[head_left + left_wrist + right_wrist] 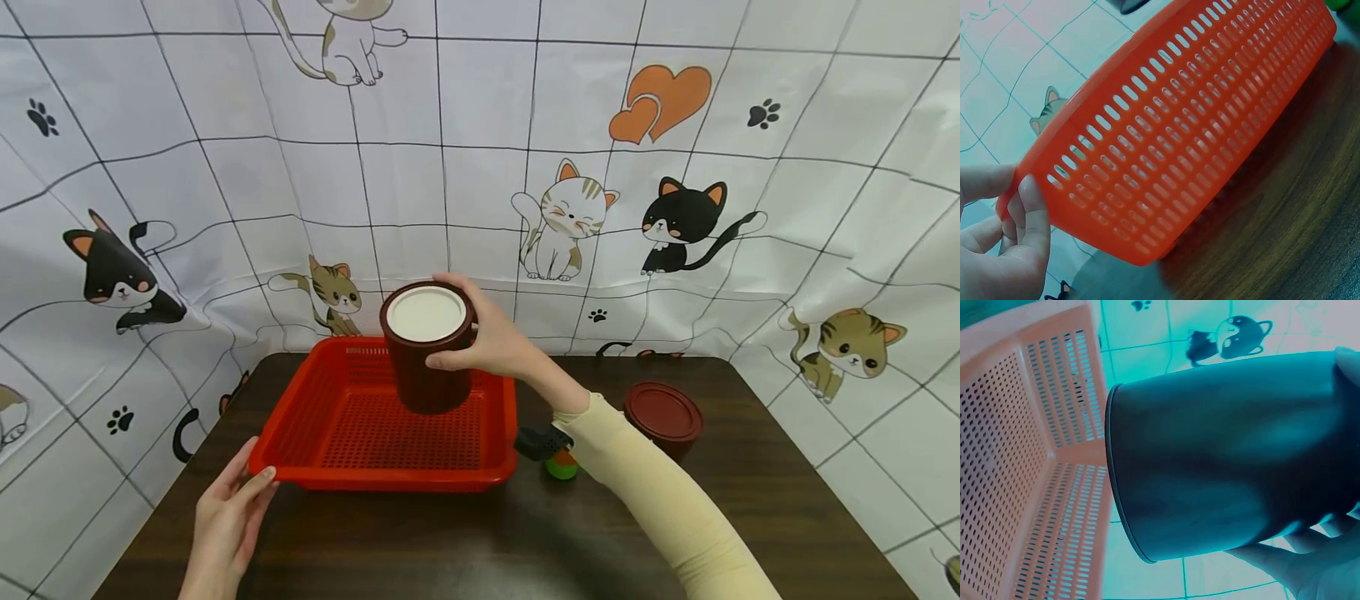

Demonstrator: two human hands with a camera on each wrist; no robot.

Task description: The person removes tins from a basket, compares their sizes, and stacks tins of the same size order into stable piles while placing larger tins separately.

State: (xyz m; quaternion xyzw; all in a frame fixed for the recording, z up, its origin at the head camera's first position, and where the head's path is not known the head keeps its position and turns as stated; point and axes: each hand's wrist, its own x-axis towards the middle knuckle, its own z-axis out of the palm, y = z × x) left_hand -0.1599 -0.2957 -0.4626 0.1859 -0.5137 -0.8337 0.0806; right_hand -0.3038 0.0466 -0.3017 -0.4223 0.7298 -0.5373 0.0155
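My right hand [495,337] grips a dark red-brown canister [431,379] by its side, fingers and thumb spread around it. A pale cream disc fills the canister's top, inside a dark rim. It is held upright above a red plastic basket [382,480] with slotted walls and a perforated floor. In the right wrist view the canister [1229,450] shows smooth, slightly tapered walls. My left hand [228,508] pinches the basket's near left corner between thumb and fingers; the left wrist view shows the slotted basket wall [1179,137] beside that hand.
On the dark wooden table [420,550], a second canister with a dark red lid [664,412] stands to the right, partly behind the sleeve. A small green and orange object [561,468] sits right of the basket. Behind hangs a cat-patterned sheet [480,192].
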